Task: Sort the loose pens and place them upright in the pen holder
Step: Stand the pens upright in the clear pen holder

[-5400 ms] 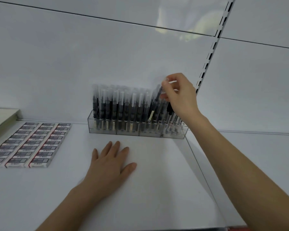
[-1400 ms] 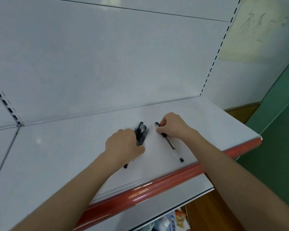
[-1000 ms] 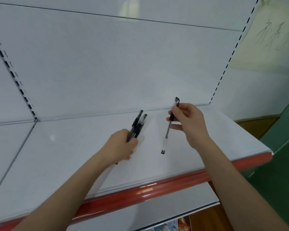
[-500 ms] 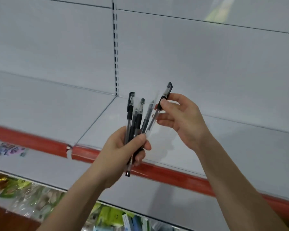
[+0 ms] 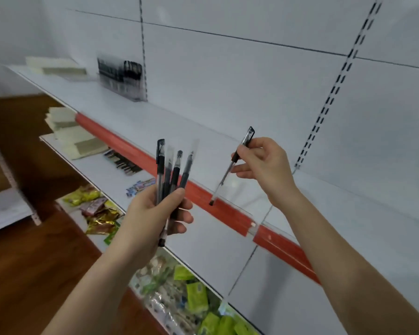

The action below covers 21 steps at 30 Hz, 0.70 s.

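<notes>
Head cam: I see the left hand (image 5: 153,213) low centre, fingers and thumb curled round a bundle of pens (image 5: 174,171). It grips them approx mid-barrel, cap ends up and fanned slightly, w/ tips poking out under the fist. I count 4 in that bundle. The leftmost has a black clipped cap; the other 3 tops are too blurred to tell the cap type.

The right hand (image 5: 264,165) is up and to the right of the bundle, well apart from it. Thumb and forefinger pinch a single pen (image 5: 225,178) near its cap end, w/ the other fingers loosely spread below. That pen is tilted, cap up-right and tip down-left, held in air in front of the red edge strip (image 5: 230,216) of the upper shelf (image 5: 179,122). So 5 loose pens total: 4 left, 1 right, nothing touching btwn the two hands.

The pen holder (image 5: 121,78) sits far off at upper left, at the back of that same shelf against the back panel, well apart from both hands. It's motion-blurred. Dark pens stand upright in it, but they're too smeared to count.

Else: 2 lots of pale pads (image 5: 68,134), one left of the holder and one on the shelf below. Green and yellow snack packets (image 5: 196,296) lie on the bottom shelves.
</notes>
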Motion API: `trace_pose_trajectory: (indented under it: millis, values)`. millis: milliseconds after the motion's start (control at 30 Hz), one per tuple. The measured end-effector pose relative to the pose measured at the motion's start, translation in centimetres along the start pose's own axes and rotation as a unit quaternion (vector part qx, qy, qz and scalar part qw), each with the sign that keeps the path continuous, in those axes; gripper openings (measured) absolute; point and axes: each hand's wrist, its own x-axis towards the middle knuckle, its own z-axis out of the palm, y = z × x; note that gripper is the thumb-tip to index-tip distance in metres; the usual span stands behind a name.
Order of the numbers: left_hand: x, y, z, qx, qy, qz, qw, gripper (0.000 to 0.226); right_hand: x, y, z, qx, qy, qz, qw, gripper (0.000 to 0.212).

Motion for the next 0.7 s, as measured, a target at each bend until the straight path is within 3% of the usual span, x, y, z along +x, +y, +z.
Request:
trace_pose_trajectory:
  millis: [300,700]
  values:
    - [5.7,5.7,-16.7,0.031,0.026,0.021,0.999,0.01,7.7,-0.6,18.1,-0.007,-0.027,-0.047,0.998,0.016]
    - [18.5,8.8,-27.5,0.015,0.051,0.014,0.998,0.007,22.2,-0.1,31.2,-0.024,-0.002,-0.06,0.998,0.012]
